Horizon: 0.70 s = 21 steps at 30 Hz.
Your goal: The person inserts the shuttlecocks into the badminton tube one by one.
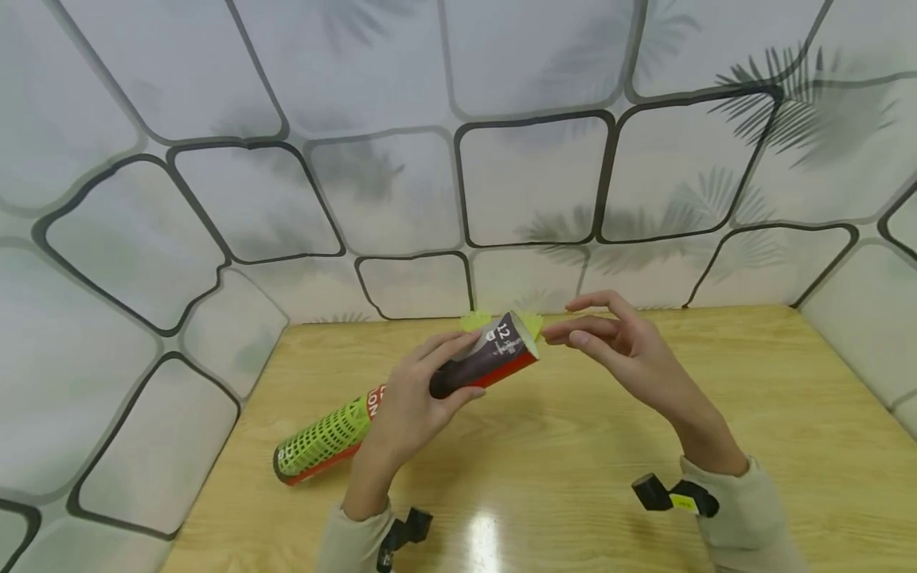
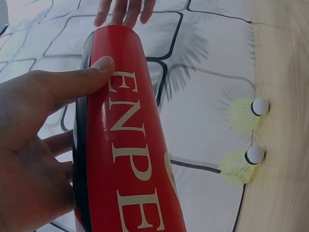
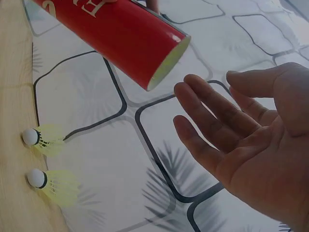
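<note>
My left hand grips a long shuttlecock tube around its upper part, thumb along the red side. The tube is red, dark and green with white lettering, and it slants up to the right in the head view. Its open end faces my right hand, and a pale green inside shows in the right wrist view. My right hand holds nothing, its fingers loosely bent just off the tube's mouth. Behind the tube, two yellow shuttlecocks with white heads, a nearer one and another, stand head down on the table.
The light wooden table meets a pale wall covering with dark outlined panels and leaf shadows at the back. The shuttlecocks stand close to that back edge. Side walls rise at left and right.
</note>
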Motion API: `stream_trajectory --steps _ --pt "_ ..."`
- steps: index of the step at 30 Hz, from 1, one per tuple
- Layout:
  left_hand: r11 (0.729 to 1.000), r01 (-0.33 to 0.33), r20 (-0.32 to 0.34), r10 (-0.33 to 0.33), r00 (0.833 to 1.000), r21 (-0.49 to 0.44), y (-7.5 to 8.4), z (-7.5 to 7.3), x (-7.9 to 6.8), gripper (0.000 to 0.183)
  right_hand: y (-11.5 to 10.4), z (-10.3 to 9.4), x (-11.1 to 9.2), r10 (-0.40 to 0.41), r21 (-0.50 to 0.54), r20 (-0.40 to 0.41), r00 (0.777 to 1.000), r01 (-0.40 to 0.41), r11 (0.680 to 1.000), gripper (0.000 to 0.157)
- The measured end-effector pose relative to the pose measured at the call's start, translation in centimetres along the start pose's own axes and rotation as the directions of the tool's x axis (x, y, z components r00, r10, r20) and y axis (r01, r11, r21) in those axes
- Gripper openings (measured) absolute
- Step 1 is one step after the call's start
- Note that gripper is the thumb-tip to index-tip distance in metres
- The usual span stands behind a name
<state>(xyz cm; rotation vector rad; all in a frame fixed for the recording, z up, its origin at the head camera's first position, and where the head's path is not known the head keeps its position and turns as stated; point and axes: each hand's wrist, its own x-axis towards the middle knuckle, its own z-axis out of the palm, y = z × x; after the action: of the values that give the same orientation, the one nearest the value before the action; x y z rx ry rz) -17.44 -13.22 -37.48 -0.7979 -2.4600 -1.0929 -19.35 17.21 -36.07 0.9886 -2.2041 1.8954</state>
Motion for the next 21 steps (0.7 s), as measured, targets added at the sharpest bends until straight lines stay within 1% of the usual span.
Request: stream_trajectory --steps 2,6,9,12,18,21 --pt "1.0 0.006 -0.009 -0.006 1.0 -0.001 -0.2 -0.3 -0.1 0.069 0.2 -0.3 0.0 0.002 -0.03 -0.025 1.0 -0.003 1.0 0.03" --pt "1.0 0.023 -0.018 -0.023 1.0 0.006 -0.7 -0.7 -0.3 0.07 0.9 -0.5 0.4 0.008 -0.126 -0.083 0.996 -0.019 0.992 0.028" --pt "0.999 0.03 -0.032 -0.03 0.999 0.01 -1.1 -1.0 -0.4 0.07 1.9 -0.6 1.0 0.019 -0.182 -0.103 0.995 -0.037 0.983 0.027" --pt "0.999 0.038 -0.048 -0.038 0.998 0.017 -1.6 -1.4 -0.4 0.071 3.2 -0.7 1.6 0.036 -0.23 -0.101 0.994 -0.058 0.972 0.027" --pt "0.994 0.103 -0.064 -0.1 0.993 0.04 -2.7 -2.3 -0.5 0.072 5.8 -0.8 2.9 0.052 -0.318 -0.073 0.996 -0.073 0.945 0.029" --pt "0.991 0.126 -0.07 -0.123 0.99 0.042 -3.0 -2.7 -0.5 0.072 7.4 -0.8 3.6 0.063 -0.368 -0.06 0.996 -0.08 0.927 0.032"
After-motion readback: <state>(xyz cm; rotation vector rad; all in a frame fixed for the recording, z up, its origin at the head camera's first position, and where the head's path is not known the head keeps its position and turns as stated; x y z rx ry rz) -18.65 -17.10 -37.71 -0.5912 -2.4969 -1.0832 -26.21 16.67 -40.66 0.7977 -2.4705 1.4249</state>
